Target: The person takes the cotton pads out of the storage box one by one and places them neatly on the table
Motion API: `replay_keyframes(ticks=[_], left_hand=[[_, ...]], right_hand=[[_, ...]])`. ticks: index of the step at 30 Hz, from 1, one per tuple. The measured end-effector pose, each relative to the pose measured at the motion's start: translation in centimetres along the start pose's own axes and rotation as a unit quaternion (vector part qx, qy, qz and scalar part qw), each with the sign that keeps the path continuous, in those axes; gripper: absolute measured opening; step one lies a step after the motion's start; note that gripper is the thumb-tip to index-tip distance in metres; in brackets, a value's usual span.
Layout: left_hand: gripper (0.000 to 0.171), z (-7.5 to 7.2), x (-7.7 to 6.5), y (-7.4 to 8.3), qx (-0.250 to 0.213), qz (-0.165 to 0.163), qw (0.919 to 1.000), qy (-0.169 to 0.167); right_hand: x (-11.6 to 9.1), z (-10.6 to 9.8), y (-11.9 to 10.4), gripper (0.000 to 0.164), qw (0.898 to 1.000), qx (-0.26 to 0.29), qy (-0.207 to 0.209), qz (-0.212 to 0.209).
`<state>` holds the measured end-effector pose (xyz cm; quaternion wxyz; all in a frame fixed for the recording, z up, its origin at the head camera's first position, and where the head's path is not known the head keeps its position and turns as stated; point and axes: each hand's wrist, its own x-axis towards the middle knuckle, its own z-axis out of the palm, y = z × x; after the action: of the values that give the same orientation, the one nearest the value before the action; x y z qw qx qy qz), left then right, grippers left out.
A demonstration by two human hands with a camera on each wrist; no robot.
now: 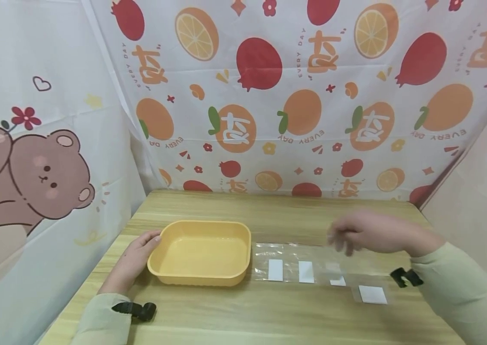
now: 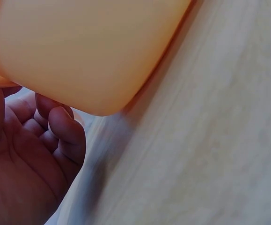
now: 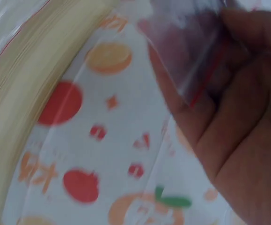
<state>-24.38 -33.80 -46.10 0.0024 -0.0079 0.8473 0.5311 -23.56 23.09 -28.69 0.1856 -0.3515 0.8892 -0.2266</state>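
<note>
A yellow rectangular plastic tub [image 1: 200, 277] stands on the table, with no contents visible inside. My left hand [image 1: 133, 261] grips its left edge; in the left wrist view the thumb is at the rim and the fingers curl below it. Raised over the right side of the table, my right hand [image 1: 368, 232] is blurred. The right wrist view shows it pinching a small clear zip bag [image 3: 184, 51] with a red seal line. Beneath that hand, clear plastic bags with white labels [image 1: 275, 270] lie in a row right of the tub.
A wood-grain table [image 1: 209, 316] carries everything. The rightmost white label [image 1: 372, 294] lies nearer the front edge than the others. A fruit-print cloth [image 1: 260, 120] hangs behind the table, and a bear-print cloth [image 1: 49, 177] hangs at left.
</note>
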Motion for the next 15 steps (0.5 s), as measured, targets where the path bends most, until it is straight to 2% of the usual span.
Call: replay_keyframes(ticks=[5,8,10,12,15], left_hand=[[0.065,0.1,0.1,0.1,0.0,-0.002,1.0,-0.003],[0.065,0.1,0.1,-0.1,0.0,-0.006,1.0,-0.004],[0.065,0.1,0.1,-0.1,0.0,-0.008,1.0,-0.004],[0.065,0.0,0.1,-0.2,0.003,-0.008,1.0,-0.003],[0.063,-0.1,0.0,-0.2,0.0,-0.003,1.0,0.0]], right_hand=[[-3.9,0.1,2.8,0.03,0.997,0.025,-0.061,0.039],[-6.0,0.5,4.4,0.032,0.99,0.063,-0.094,0.082],[-7.0,0.8,5.4,0.033,0.982,0.092,-0.11,0.122],[-7.6,1.1,6.5,0.032,0.976,0.104,-0.111,0.158],[-8.0,1.7,8.2,0.032,0.965,0.093,-0.099,0.226]])
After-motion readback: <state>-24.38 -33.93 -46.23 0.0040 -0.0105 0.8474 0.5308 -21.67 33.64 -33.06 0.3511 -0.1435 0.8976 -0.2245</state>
